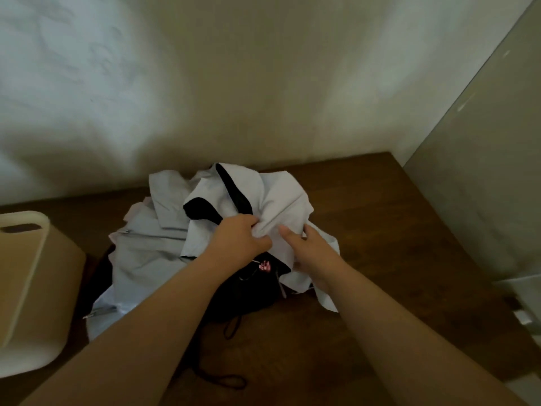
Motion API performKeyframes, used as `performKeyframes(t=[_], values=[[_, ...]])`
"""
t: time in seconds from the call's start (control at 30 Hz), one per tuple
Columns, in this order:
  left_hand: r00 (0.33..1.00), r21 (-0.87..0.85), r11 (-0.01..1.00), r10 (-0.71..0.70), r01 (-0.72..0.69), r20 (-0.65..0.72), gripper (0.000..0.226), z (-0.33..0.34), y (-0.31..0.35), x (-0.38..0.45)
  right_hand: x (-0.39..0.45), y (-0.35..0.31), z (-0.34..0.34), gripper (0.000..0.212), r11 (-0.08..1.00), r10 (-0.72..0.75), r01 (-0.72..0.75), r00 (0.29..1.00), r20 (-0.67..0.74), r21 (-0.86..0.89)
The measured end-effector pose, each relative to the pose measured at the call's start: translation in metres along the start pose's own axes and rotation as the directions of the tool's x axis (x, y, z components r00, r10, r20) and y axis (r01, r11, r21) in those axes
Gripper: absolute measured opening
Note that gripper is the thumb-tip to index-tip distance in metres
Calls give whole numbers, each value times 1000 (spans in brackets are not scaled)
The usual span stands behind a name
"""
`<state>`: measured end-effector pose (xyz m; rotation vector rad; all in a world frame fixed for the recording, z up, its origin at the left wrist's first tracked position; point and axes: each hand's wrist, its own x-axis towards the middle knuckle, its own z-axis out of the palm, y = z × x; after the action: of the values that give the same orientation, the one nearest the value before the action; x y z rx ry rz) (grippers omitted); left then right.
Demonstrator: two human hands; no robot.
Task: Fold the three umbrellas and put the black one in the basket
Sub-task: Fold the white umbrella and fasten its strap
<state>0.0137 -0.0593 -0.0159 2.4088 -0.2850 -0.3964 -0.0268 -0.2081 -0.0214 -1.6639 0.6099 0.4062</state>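
Observation:
A heap of collapsed umbrellas lies on the brown table (380, 230). On top is a crumpled umbrella canopy (281, 197), silver-grey with black lining showing. My left hand (237, 238) grips a bunch of this fabric at its middle. My right hand (307, 250) touches the same fabric just to the right, index finger straight, thumb behind a fold. A second grey canopy (146, 250) spreads to the left. The black umbrella (248, 291) lies under my forearms, with a pink tag and a black wrist cord (225, 379) trailing toward me. The beige basket (26, 288) stands at the left edge.
A plain wall rises right behind the table. A grey panel or door (483, 171) closes off the right side. Bare wood shows to the right of the heap and at the front.

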Motion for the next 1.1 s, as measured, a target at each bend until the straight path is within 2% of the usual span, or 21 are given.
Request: performKeyframes(t=[0.07, 0.13, 0.17, 0.23, 0.27, 0.37, 0.5, 0.7, 0.8, 0.87, 0.93, 1.0, 1.1], values=[[993, -58, 994, 87, -92, -85, 34, -11, 5, -11, -7, -13, 7, 122, 989, -58, 62, 998, -33, 134], [970, -78, 979, 175, -190, -166, 16, -26, 13, -22, -20, -33, 12, 118, 957, -118, 127, 992, -50, 259], [954, -88, 967, 218, -240, -207, 15, -35, 17, -27, -27, -45, 14, 106, 937, -152, 161, 987, -53, 310], [910, -96, 935, 304, -342, -283, 29, -50, 27, -35, -38, -70, 13, 77, 891, -227, 234, 972, -67, 388], [887, -93, 919, 337, -382, -316, 31, -58, 33, -39, -44, -83, 13, 72, 871, -254, 266, 963, -86, 412], [818, -95, 879, 390, -468, -423, 27, -76, 51, -45, -67, -120, 15, 86, 844, -328, 364, 932, -156, 395], [750, -82, 825, 461, -559, -474, 21, -94, 74, -52, -93, -147, 8, 43, 849, -340, 415, 903, -263, 328], [807, -112, 830, 487, -547, -333, 21, -99, 77, -55, -117, -153, 4, 41, 833, -310, 431, 883, -352, 348], [886, -215, 874, 373, -435, -277, 60, -98, 74, -63, -119, -150, 6, 43, 820, -287, 436, 874, -392, 370], [920, -317, 879, 271, -357, -284, 70, -99, 74, -70, -119, -148, 8, 49, 816, -287, 444, 868, -406, 372], [949, -395, 881, 157, -260, -274, 53, -100, 76, -75, -119, -148, 9, 52, 813, -298, 458, 858, -419, 360], [980, -410, 902, 61, -135, -190, 28, -98, 77, -80, -119, -149, 10, 55, 812, -302, 465, 851, -430, 351], [986, -474, 870, 77, -138, -146, 32, -88, 72, -80, -119, -151, 9, 50, 790, -314, 483, 847, -429, 376]])
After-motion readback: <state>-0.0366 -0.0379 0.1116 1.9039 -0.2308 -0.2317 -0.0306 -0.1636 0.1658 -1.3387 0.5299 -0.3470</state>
